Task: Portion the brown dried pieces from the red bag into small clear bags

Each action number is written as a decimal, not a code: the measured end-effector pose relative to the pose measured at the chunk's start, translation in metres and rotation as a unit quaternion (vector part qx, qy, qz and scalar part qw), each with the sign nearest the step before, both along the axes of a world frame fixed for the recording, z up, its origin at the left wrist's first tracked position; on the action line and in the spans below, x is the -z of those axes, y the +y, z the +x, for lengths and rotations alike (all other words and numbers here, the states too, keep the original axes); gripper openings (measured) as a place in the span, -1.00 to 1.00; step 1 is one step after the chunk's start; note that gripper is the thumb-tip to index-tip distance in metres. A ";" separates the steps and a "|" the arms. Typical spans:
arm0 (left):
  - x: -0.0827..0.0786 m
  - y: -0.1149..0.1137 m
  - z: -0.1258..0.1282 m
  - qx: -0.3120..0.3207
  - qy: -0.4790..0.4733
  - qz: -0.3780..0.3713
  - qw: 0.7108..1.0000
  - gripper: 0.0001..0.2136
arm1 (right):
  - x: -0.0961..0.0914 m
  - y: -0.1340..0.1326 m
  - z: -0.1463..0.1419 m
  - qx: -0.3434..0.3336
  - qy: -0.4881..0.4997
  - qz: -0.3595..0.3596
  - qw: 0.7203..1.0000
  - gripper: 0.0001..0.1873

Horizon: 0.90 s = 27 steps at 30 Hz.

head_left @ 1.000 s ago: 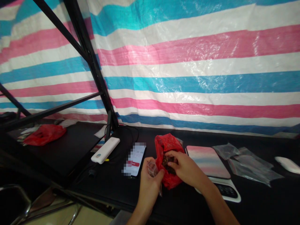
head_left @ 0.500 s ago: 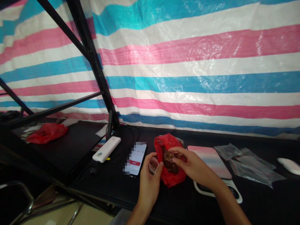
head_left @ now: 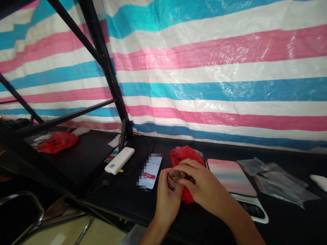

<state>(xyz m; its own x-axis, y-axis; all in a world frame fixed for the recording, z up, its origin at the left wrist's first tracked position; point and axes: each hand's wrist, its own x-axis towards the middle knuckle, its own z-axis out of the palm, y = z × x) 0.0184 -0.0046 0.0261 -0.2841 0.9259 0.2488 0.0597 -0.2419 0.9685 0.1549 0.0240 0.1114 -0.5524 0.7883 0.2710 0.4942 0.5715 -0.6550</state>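
My left hand is curled around a small clear plastic cup at the front of the black table. With its fingertips, my right hand grips another small clear cup, tilted and touching or just over the left one's mouth. Small brown and yellowish bits show in the cups, too small to name. Behind both hands stands an open red plastic bag. My right hand hides most of its dark brown contents.
A phone with a timer display and a white power bank lie left. On the right are a pink-and-blue flat panel, clear plastic bags and a white mouse. Another red bag sits far left.
My right hand has moved left from over the red bag, bringing its cup against or over the cup in my left hand. The view has shifted slightly.
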 end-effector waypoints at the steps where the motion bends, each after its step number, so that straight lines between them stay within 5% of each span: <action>1: 0.000 0.000 0.000 -0.003 0.011 0.001 1.000 -0.79 | 0.000 0.000 0.000 -0.002 -0.019 0.020 1.000 -0.56; 9: -0.001 -0.001 -0.001 -0.016 0.045 0.004 0.999 -0.80 | -0.001 -0.002 0.000 -0.014 -0.057 0.069 0.996 -0.46; 21: 0.004 0.001 -0.001 -0.056 0.080 0.010 0.995 -0.87 | 0.006 0.007 0.009 0.057 -0.035 0.070 0.995 -0.58; 27: 0.003 -0.001 -0.002 -0.093 0.089 -0.016 0.991 -0.88 | 0.019 0.019 0.023 0.113 -0.218 0.004 0.969 -0.62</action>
